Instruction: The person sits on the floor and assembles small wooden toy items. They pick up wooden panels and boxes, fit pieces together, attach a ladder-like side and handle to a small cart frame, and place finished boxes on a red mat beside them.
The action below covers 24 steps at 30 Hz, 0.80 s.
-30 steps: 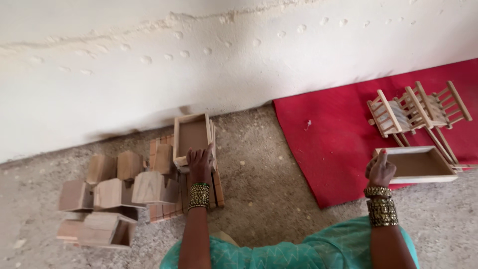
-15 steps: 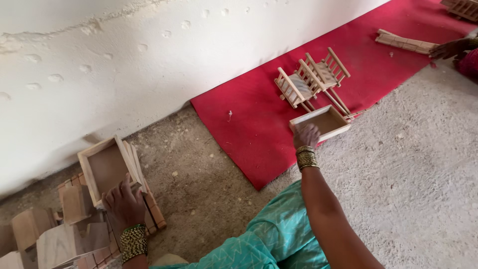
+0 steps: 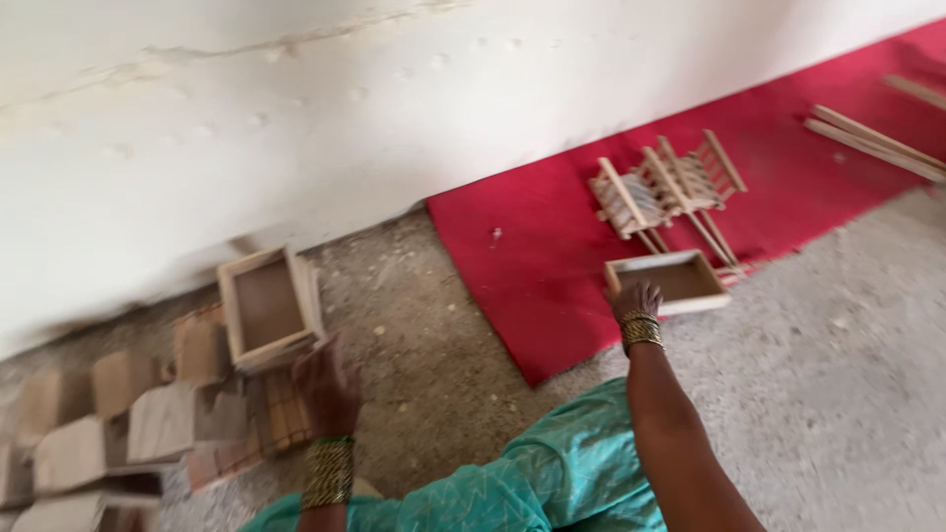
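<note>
Left hand [image 3: 325, 389]: blurred, grip unclear, at wooden tray [image 3: 268, 307] on stacked pieces [image 3: 148, 424] | Right hand [image 3: 636, 300]: fingers touching second tray [image 3: 670, 281] on red mat [image 3: 552, 246] | Trays likely light, rigid; hold by rims.

Bare floor [image 3: 434, 394] between block pile [image 3: 128, 424], red mat [image 3: 532, 266]

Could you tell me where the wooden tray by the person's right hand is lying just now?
In the head view, the wooden tray lies right of centre at the near edge of the red mat, just beyond the right hand and in front of the slatted wooden frames.
</note>
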{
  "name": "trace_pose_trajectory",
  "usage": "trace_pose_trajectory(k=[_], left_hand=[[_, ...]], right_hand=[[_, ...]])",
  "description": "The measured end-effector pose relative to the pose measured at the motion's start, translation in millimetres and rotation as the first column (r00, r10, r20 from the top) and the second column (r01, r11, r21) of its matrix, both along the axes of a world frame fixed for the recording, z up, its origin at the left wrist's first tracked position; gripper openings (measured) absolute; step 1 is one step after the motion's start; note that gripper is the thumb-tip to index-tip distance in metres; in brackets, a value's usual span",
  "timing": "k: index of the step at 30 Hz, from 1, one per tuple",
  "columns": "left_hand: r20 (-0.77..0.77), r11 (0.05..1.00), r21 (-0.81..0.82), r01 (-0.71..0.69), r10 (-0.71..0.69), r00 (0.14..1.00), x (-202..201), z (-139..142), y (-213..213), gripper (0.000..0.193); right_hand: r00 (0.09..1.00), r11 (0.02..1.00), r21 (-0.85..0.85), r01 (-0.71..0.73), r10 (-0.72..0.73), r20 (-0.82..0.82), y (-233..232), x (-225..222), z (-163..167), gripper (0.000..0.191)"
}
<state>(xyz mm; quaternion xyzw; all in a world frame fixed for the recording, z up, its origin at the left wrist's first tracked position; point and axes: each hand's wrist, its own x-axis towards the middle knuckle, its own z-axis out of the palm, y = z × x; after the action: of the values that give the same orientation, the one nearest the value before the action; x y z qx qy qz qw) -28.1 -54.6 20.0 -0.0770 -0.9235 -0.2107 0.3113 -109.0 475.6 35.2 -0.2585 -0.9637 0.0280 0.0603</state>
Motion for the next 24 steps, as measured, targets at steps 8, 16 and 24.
trace_pose_trajectory(k=[8,16,24], left_hand=[[0.171,0.981,0.008,0.193,-0.191,0.966,2,-22,61,0.062],[0.011,0.884,-0.007,0.467,-0.467,0.884,45,8,116,0.097],[0.101,0.945,0.235,0.229,-0.258,0.961,51,15,108,0.067]], right_hand=[[0.865,0.912,-0.114,-0.395,0.411,0.289,-80,-7,-8,0.034],[0.022,-0.056,-0.25,-0.967,0.954,-0.298,-196,53,-14,0.031],[0.307,-0.727,-0.303,-0.616,0.132,-0.942,-235,19,25,0.027]])
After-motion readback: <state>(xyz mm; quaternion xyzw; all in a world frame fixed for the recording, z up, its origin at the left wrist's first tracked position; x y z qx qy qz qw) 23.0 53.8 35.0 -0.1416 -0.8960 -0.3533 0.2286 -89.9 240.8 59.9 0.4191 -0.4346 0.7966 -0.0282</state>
